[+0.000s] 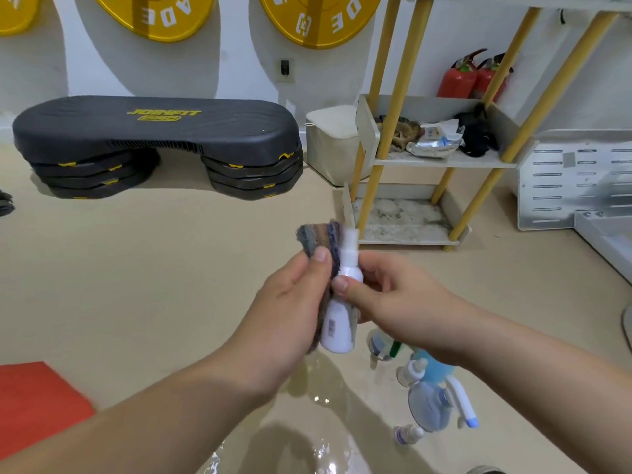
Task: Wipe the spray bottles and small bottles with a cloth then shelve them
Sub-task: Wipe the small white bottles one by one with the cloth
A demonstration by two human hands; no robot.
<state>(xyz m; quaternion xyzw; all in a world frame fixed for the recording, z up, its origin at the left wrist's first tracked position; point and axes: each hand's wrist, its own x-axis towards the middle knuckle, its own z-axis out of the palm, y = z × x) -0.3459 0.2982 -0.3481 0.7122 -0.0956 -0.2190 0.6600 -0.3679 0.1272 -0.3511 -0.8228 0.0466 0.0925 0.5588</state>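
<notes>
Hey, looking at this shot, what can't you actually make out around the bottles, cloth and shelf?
Head view only:
- Label on the white spray bottle: too small and blurred to read.
- Lower part of the cloth: hidden behind the left hand and that bottle.
- One floor bottle: mostly hidden under the right hand and wrist.
- Top of the shelf: cut off by the upper edge.

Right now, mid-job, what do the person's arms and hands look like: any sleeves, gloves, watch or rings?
The left forearm and right forearm are bare to the frame's edge, with no sleeves in view. The left hand and right hand are ungloved, with short, unpainted nails. No watch, bracelet or ring shows on either wrist or on the visible fingers.
</notes>
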